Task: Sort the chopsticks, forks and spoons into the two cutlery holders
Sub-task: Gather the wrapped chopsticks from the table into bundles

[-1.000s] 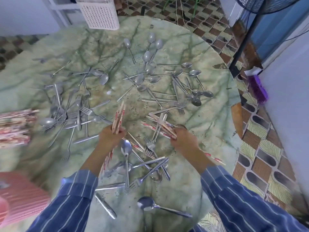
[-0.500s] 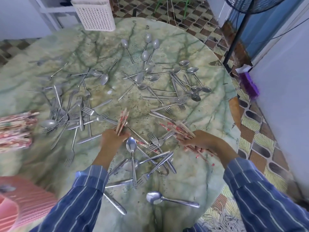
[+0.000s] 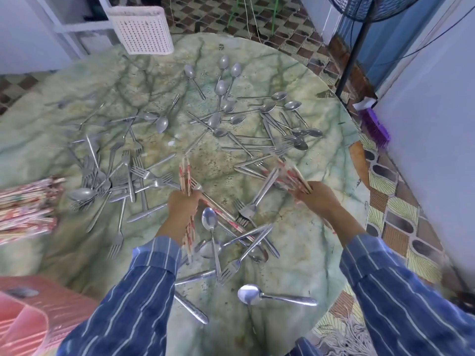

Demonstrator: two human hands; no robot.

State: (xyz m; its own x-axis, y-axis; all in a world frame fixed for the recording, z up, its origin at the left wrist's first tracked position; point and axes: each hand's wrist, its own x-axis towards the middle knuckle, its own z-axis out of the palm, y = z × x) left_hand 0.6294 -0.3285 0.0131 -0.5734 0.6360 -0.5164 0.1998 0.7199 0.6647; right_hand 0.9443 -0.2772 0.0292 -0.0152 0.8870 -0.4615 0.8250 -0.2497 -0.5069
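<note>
A second ago the right hand [image 3: 317, 199] was down among the forks, reaching for loose chopsticks. Now it has come up off the round green marble-patterned table [image 3: 295, 265] with a fan of pale, red-printed wooden chopsticks [image 3: 295, 176]. Their tips point back toward the white perforated plastic cutlery holder [image 3: 142, 29] at the far rim. This suggests the chopstick-gathering step is moving along, though nothing has gone into that holder yet.

The right hand's fingers are curled closed round the fan. The sticks are splayed rather than squared, so the hold looks loose.

The left hand [image 3: 182, 209] has stayed put, well apart from the white holder and almost straight toward the person from it. Its fingers are wrapped tight round an upright chopstick bundle [image 3: 185, 176] that sticks out above and below the fist.

More chopsticks remain:
- A loose pair [image 3: 221, 214] lies flat beside the left hand, further from the white holder.
- A large stacked chopstick pile [image 3: 25, 204] sits far to the holder's left, at the table's edge.

Steel spoons [image 3: 221, 86] lie scattered just on the person's side of the white holder, and steel forks [image 3: 133, 170] are tangled further from it. All are unsorted.

A pink slatted plastic container [image 3: 30, 317] sits opposite the white holder at the near left. It may be the second holder.
</note>
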